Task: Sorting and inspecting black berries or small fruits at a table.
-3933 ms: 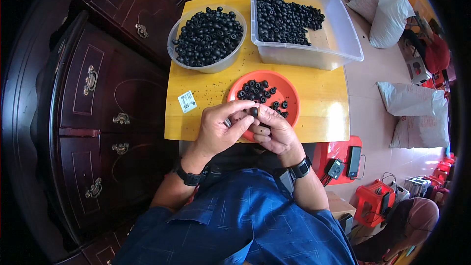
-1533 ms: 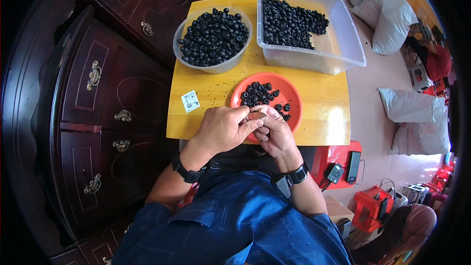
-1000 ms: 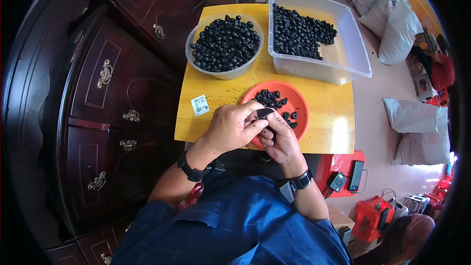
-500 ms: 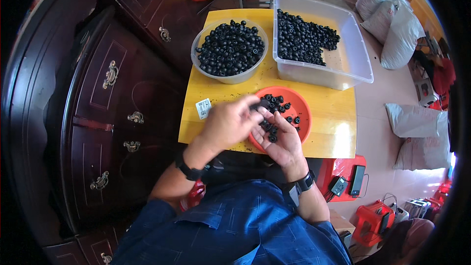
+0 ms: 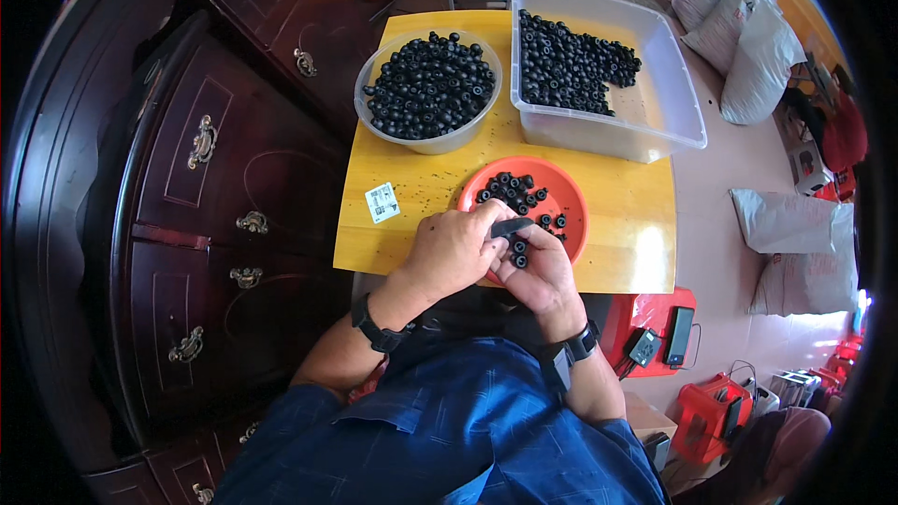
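Note:
My left hand is closed around a short, dark, flat tool with a rounded end; its exact kind is unclear. The tool's end reaches across to my right hand, close to that thumb. Cupped in the right fingers are several small black ring-shaped pieces, each with a hole. Both hands are over the near edge of an orange-red round dish. More loose black pieces lie in the dish. Whether the tool touches a piece is hidden by the fingers.
Behind the dish, a round translucent tub and a rectangular clear bin hold many black pieces. All stand on a yellow table with a white label. Dark wooden drawers line the left; white sacks stand right.
My left hand has come in closer to the right hand and lowered slightly. The dark tool, blurred before, now lies level between the hands. The right hand still cups the black pieces.

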`<state>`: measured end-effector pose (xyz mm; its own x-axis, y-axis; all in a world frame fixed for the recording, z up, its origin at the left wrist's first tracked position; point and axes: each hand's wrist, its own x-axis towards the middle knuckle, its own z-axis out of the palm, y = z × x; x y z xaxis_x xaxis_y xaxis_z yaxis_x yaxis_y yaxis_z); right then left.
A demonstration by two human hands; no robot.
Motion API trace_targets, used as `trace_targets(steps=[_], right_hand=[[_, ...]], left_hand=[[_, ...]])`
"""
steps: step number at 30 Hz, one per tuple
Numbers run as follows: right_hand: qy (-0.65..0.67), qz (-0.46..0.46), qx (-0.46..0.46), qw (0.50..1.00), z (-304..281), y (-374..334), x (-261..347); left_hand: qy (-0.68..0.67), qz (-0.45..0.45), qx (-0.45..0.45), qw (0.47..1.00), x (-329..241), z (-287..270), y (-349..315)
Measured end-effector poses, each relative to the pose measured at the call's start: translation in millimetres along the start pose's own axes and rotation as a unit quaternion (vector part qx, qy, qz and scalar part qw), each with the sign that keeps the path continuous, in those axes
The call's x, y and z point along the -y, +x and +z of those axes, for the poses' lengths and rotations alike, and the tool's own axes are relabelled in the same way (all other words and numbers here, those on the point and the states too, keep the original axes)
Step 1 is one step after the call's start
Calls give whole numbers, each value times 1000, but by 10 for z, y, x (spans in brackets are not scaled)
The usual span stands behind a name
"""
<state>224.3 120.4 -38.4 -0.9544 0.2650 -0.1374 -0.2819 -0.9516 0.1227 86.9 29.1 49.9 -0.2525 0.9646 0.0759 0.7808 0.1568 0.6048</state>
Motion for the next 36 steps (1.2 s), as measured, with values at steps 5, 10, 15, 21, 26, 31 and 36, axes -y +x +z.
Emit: trace_targets(steps=[5, 10, 15, 21, 26, 31, 36], right_hand=[[-118, -43, -133, 983, 404, -41, -56], [-285, -27, -126, 950, 338, -99, -3], [-257, 23, -71, 964, 355, -102, -7], [-207, 21, -32, 978, 335, -115, -33], [-157, 34, -7, 987, 378, -115, -51], [-172, 32, 4, 985, 261, -109, -69], [-206, 16, 24, 978, 279, -114, -86]], left_hand=[[-72, 1, -46, 996, 43, -36, -14], [-83, 14, -40, 996, -1, -209, 7], [-78, 35, -24, 996, -12, -236, 9], [-200, 33, -27, 979, -12, -212, -35], [-302, 27, -22, 953, 75, -177, -85], [-400, 17, -20, 916, 121, -147, -55], [-328, 19, -42, 944, 80, -222, -58]])
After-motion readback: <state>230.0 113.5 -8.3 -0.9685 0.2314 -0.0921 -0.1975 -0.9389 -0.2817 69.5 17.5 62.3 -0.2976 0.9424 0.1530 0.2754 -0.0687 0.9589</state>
